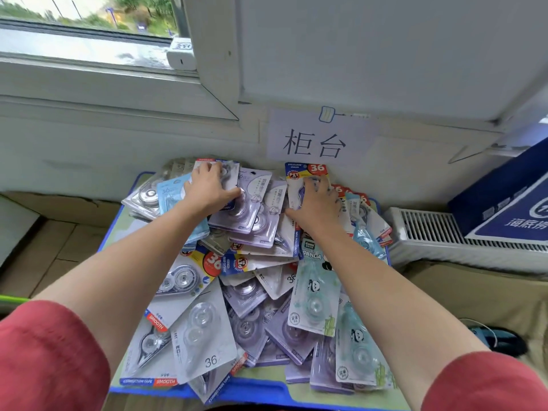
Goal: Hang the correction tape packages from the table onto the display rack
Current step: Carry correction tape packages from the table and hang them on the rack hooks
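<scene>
Head view, one entry per item.

- Surface (pixel 261 391): small, blue-edged, lower centre, pushed against the wall under a paper sign (pixel 318 137).
- Correction tape packages (pixel 207 330): a loose heap of blister cards covering nearly all of the surface. They lie flat and overlapping, with their long axes in every direction. None is hung, and no display rack is in frame.
- Panda package (pixel 314 289): right of centre, long axis roughly up-frame, header toward the wall.
- Left hand (pixel 210 191): palm down at the heap's far edge, fingers loosely spread across a white card and a lilac one. It presses rather than clasps, probably steadying the pile.
- Right hand (pixel 317 200): at the far edge too, fingers bent over the blister of a red-and-yellow "36" package (pixel 305 170), which has its header toward the wall. Whether it actually grips cannot be told; it looks like selecting one to lift.
- Radiator (pixel 430 229) and blue carton (pixel 504 200): right edge.
</scene>
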{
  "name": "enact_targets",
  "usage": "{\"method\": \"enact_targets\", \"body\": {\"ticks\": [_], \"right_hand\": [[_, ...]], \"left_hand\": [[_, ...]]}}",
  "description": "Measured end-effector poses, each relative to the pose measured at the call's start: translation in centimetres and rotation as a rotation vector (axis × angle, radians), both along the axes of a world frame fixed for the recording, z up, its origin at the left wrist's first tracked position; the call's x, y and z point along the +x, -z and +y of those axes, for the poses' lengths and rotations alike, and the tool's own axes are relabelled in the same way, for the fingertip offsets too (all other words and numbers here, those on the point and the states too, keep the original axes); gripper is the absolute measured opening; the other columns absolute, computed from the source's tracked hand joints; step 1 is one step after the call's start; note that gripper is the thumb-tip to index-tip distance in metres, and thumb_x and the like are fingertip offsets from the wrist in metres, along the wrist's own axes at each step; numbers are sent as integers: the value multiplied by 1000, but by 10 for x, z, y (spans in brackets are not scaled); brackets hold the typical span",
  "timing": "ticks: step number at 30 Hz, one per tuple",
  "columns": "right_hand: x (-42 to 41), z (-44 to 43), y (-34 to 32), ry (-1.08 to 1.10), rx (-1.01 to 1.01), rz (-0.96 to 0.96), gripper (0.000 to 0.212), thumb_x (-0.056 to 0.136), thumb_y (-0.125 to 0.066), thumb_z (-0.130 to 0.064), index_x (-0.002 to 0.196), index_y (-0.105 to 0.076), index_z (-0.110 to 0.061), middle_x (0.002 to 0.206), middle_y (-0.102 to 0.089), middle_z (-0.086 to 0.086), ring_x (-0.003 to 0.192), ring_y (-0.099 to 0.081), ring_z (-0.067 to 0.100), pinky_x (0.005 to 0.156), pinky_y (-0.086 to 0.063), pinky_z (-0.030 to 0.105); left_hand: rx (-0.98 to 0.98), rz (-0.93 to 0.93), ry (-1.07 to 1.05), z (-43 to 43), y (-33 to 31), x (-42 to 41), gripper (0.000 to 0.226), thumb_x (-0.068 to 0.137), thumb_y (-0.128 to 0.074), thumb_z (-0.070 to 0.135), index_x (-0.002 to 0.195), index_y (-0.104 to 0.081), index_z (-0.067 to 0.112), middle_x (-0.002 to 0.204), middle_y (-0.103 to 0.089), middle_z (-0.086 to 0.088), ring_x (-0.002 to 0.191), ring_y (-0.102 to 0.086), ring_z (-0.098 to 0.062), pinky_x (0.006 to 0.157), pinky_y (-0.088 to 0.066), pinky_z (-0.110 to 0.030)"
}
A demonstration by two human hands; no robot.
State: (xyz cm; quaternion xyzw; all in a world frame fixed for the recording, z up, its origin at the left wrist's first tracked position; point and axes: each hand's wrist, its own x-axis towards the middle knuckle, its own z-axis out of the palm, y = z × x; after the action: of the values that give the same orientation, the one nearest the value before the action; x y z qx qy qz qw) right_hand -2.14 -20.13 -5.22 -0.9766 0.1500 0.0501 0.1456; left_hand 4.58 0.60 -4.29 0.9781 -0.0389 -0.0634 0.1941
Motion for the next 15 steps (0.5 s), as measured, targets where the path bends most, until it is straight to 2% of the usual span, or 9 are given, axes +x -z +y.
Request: {"method": "enact_targets", "body": {"ticks": [7, 11, 15], "right_hand": [[-15, 2, -9, 26, -19, -25, 84, 79, -65, -53, 144, -26, -17, 154, -11, 12, 133, -24, 41, 106, -33, 49], [-39, 6, -17, 74, -36, -39, 82, 80, -64, -49, 145, -24, -18, 155, -9, 12, 135, -22, 42, 108, -27, 48], [-84, 18, -18, 146, -16, -100, 81, 79, -65, -47, 145, -26, -18, 155, -11, 11, 137, -19, 41, 107, -25, 52]], "left_hand": [[-6, -57, 11, 7, -11, -11, 71, 82, -64, 49, 136, -39, 11, 138, -38, -16, 129, -32, -33, 103, -33, -51], [-15, -72, 39, 15, -19, -30, 70, 83, -64, 48, 138, -39, 13, 139, -38, -15, 129, -33, -33, 103, -34, -49], [-23, -98, 92, 26, -22, -61, 68, 82, -64, 47, 138, -40, 16, 137, -40, -13, 128, -34, -31, 102, -34, -47]]}}
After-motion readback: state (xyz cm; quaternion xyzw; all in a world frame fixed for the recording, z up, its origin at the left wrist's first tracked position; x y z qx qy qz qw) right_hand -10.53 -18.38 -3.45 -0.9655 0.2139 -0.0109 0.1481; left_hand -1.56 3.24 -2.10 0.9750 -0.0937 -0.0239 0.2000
